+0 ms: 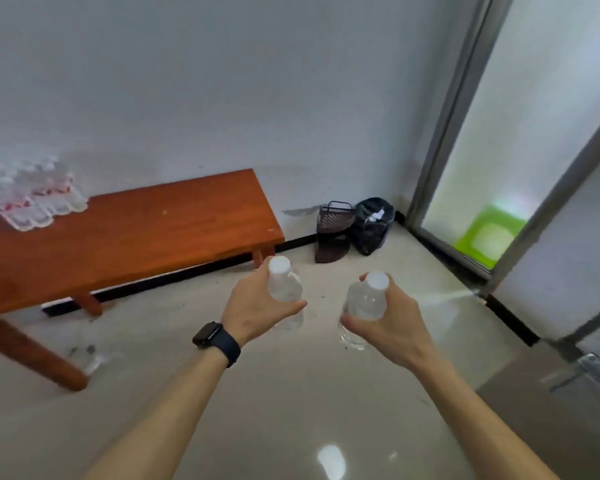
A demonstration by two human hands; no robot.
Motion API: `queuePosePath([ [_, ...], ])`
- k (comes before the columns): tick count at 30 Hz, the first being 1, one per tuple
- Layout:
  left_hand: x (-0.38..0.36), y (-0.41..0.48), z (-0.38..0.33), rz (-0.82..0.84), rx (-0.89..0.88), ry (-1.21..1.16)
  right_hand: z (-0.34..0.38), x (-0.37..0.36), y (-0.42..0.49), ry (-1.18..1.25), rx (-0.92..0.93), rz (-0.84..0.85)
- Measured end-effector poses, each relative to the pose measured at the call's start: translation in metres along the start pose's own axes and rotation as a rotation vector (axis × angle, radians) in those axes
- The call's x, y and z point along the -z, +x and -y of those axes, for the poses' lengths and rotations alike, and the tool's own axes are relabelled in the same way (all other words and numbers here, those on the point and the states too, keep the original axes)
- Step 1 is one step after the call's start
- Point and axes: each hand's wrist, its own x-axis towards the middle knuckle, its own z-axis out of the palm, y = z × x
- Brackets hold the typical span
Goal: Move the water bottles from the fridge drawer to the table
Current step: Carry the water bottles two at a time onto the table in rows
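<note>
Orange-brown wooden counter point(129, 230), near end cut off by the frame edge. Blurred cluster of clear bottles point(35, 192) on its far corner, count unreadable. Over pale floor point(291, 403), near counter: left hand point(257, 308) wraps first clear white-capped plastic water bottle point(284, 289), right hand point(388, 320) wraps second clear white-capped bottle point(364, 301). Lower halves smeared, partly behind fingers. Black wristwatch point(215, 339) on left wrist.

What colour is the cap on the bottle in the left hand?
White cap, head view.

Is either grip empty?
No: the left grip holds the left bottle and the right grip holds the right bottle.
</note>
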Motion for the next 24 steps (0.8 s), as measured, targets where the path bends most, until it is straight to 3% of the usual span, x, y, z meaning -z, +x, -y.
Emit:
queuePosePath([
  [12, 0.250, -0.035, 0.237, -0.172, 0.311, 0.072, 0.203, -0.280, 0.064, 0.090, 0.133, 0.338],
  [24, 0.372, 0.025, 0.374, -0.309, 0.465, 0.020, 0.290, -0.453, 0.172, 0.086, 0.167, 0.509],
])
